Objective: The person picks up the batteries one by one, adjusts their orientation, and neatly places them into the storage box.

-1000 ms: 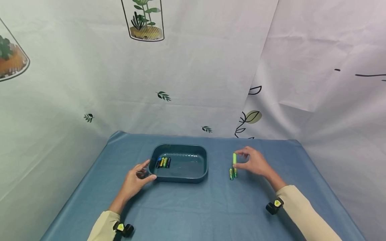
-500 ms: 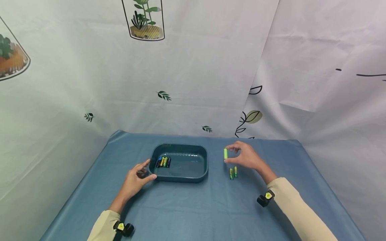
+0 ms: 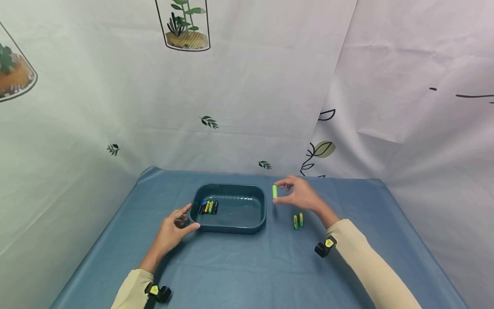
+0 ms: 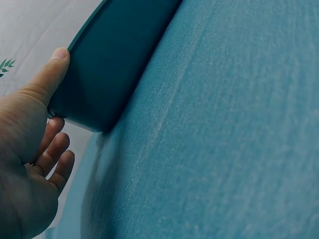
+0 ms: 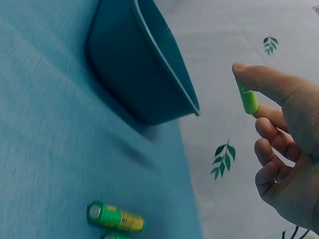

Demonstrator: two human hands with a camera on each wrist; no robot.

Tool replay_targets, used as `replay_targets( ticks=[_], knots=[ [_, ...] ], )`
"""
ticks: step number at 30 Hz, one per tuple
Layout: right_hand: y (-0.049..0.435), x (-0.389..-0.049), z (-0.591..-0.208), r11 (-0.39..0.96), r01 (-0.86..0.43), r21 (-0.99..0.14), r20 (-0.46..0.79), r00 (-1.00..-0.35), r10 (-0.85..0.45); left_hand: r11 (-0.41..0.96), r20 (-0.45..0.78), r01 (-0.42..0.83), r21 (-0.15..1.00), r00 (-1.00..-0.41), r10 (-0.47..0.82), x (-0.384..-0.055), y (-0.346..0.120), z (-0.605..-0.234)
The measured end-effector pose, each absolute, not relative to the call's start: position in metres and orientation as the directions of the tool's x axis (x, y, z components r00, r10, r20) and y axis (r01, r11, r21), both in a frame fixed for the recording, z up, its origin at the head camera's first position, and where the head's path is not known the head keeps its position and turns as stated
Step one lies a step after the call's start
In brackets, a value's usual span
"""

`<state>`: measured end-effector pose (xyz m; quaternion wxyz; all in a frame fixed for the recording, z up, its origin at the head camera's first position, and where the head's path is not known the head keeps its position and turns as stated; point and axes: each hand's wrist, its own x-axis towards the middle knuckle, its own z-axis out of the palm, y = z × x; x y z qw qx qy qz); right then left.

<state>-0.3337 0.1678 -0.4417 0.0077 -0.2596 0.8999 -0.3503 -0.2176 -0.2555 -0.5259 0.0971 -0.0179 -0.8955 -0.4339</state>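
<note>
A dark teal tray stands on the cloth, with several batteries lying side by side in its left part. My left hand holds its front left corner, the thumb on the outer wall; the index fingertip is hidden in the left wrist view. My right hand pinches a bright green battery between thumb and fingers, raised just right of the tray and apart from it. In the right wrist view that green battery hangs slightly tilted under the thumb.
Two green and yellow batteries lie close together on the blue cloth, right of the tray. Behind the table hangs a pale curtain printed with leaves.
My right hand has lifted the green battery from near the two others and carried it left toward the tray. My left hand and the tray have stayed in place.
</note>
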Motion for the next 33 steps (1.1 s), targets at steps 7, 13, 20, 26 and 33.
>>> replay_targets(
  ticks=[7, 13, 20, 26, 33],
  knots=[
    [0.15, -0.339, -0.436, 0.583, -0.473, -0.66, 0.169, -0.85, -0.499, 0.623, 0.191, 0.116, 0.774, -0.98, -0.055, -0.218, -0.256, -0.527],
    [0.134, -0.342, -0.436, 0.547, -0.495, -0.675, 0.167, -0.825, -0.54, 0.621, 0.184, 0.112, 0.776, -0.982, -0.052, -0.218, -0.257, -0.527],
    [0.117, -0.345, -0.44, 0.521, -0.503, -0.689, 0.152, -0.804, -0.575, 0.618, 0.192, 0.118, 0.777, -0.98, -0.055, -0.218, -0.256, -0.527],
    [0.105, -0.349, -0.445, 0.514, -0.513, -0.688, 0.155, -0.795, -0.587, 0.62, 0.198, 0.122, 0.775, -0.979, -0.055, -0.218, -0.255, -0.527],
    [0.092, -0.351, -0.446, 0.496, -0.521, -0.695, 0.154, -0.781, -0.605, 0.621, 0.204, 0.129, 0.773, -0.978, -0.051, -0.219, -0.256, -0.528]
  ],
)
